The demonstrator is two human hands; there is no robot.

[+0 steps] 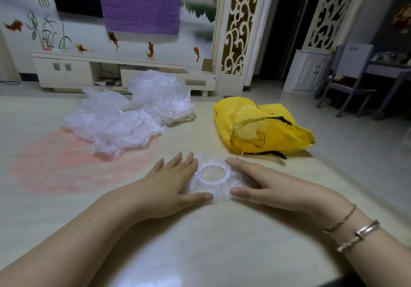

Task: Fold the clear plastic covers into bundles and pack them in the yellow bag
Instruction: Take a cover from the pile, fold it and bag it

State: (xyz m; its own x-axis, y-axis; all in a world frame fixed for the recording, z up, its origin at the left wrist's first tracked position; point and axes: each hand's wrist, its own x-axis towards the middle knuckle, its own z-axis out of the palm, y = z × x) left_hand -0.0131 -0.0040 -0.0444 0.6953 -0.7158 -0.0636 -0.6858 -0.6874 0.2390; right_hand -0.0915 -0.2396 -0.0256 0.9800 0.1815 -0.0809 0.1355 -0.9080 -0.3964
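One clear plastic cover (212, 184) with a white elastic ring lies flat on the table in front of me. My left hand (175, 182) presses on its left side with straight fingers. My right hand (260, 184) lies flat on its right side, thumb along the near edge. A heap of crumpled clear covers (133, 113) sits further back on the left. The yellow bag (262, 126) lies on its side at the right, mouth facing me, black handles trailing on the table.
The cream table (200, 242) has a pink round pattern (66, 166) at the left, and its edge runs down the right side. Beyond it stand a white TV cabinet (89, 71) and grey chairs (351, 80) at the right.
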